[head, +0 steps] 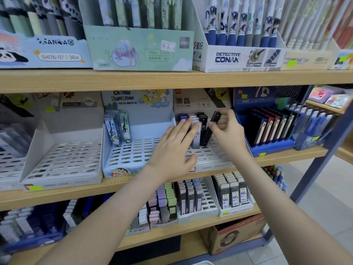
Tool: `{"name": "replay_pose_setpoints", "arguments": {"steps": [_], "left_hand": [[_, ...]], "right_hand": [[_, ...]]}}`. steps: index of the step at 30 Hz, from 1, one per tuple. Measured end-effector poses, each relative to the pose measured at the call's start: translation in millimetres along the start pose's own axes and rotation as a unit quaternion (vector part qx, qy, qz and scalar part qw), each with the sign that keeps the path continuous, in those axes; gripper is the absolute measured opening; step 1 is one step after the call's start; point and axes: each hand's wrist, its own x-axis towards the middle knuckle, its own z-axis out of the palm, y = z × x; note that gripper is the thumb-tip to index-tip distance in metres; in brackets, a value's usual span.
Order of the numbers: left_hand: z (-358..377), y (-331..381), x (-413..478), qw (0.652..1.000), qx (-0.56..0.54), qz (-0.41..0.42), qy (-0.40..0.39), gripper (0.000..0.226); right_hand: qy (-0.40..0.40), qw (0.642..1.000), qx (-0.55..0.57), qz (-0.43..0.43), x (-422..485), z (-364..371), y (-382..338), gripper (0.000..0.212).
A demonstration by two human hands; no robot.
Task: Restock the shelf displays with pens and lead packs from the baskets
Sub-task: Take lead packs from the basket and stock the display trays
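Note:
On the middle shelf stands a white slotted display tray (214,155) with a black-and-white backboard. Several lead packs (198,131), black, white and blue, stand upright at its back. My right hand (229,132) pinches a black lead pack (210,131) marked HB, tilted, with its lower end down among the tray's slots. My left hand (175,148) lies flat with straight fingers against the standing packs, its thumb on the tray's front part.
Left of it sits a cartoon display tray (122,159) holding a few packs, then a bare white tray (63,159). A blue display (271,148) of dark packs stands to the right. Pen boxes fill the top shelf (172,79); more lead packs line the lower shelf. A cardboard box (233,234) sits below.

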Motion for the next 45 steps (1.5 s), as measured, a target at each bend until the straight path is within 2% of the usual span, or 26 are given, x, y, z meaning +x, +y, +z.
{"name": "replay_pose_setpoints", "arguments": {"steps": [5, 9, 15, 18, 23, 30, 37, 41, 45], "left_hand": [[1.3, -0.8, -0.1, 1.000, 0.005, -0.002, -0.001, 0.076], [2.8, -0.9, 0.5, 1.000, 0.013, -0.003, 0.001, 0.075], [3.8, -1.1, -0.4, 1.000, 0.009, -0.001, 0.004, 0.076], [3.5, -1.2, -0.1, 1.000, 0.003, -0.001, 0.008, 0.076], [2.3, -1.4, 0.2, 1.000, 0.003, -0.005, 0.006, 0.076], [-5.2, 2.2, 9.9, 1.000, 0.009, -0.010, 0.004, 0.077], [-23.3, 13.1, 7.9, 0.999, -0.007, -0.034, 0.036, 0.063], [-39.5, 10.5, -20.7, 0.998, -0.010, -0.049, 0.047, 0.058], [-58.1, -3.0, -67.9, 0.998, -0.005, -0.060, 0.034, 0.056]], "right_hand": [[0.005, 1.000, 0.006, 0.001, -0.4, -0.3, 2.6, 0.035], [-0.014, 0.998, -0.024, -0.052, -2.9, 0.6, 1.9, 0.034], [-0.099, 0.983, -0.096, -0.119, -6.3, 7.2, 5.6, 0.034], [-0.117, 0.980, -0.106, -0.119, -6.4, 7.9, 9.0, 0.038], [-0.124, 0.963, -0.185, -0.149, -2.8, 4.0, 15.5, 0.049], [-0.146, 0.955, -0.208, -0.154, -6.7, 3.2, 13.0, 0.061], [-0.097, 0.961, -0.188, -0.177, -26.1, -0.2, -7.5, 0.061], [-0.054, 0.955, -0.162, -0.242, -58.3, 11.5, -27.4, 0.053], [-0.064, 0.949, -0.149, -0.271, -88.4, 35.0, -42.0, 0.052]]}}
